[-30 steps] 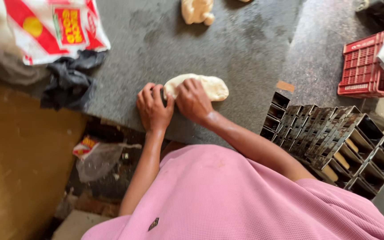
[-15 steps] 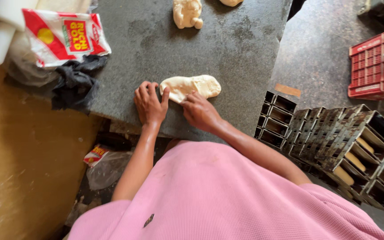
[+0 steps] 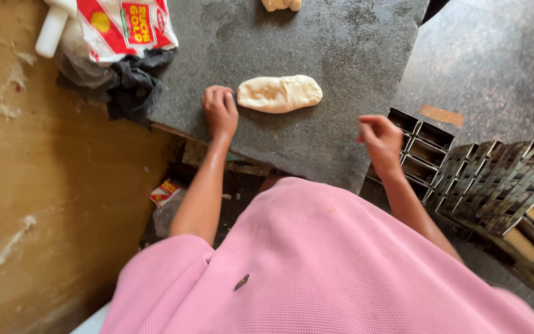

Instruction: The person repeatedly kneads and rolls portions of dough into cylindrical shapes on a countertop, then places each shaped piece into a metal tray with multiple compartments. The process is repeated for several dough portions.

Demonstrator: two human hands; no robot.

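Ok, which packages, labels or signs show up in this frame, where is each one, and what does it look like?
Plastic bag: top left, on the dark stone slab's corner above a black cloth; crumpled, white with red panels and a yellow round mark.
Small wrapper: on the floor under the slab's near edge, beside the left forearm; flat, white with red and yellow print.
Tape strip: on the dark floor at right, beyond the metal tins; plain orange-brown rectangle.

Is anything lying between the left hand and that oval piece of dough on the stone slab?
Nothing visible does. The left hand rests on the grey stone slab just beside the near end of the oval dough piece, with only bare slab between them. The right hand is raised off to the side, above the metal loaf tins.
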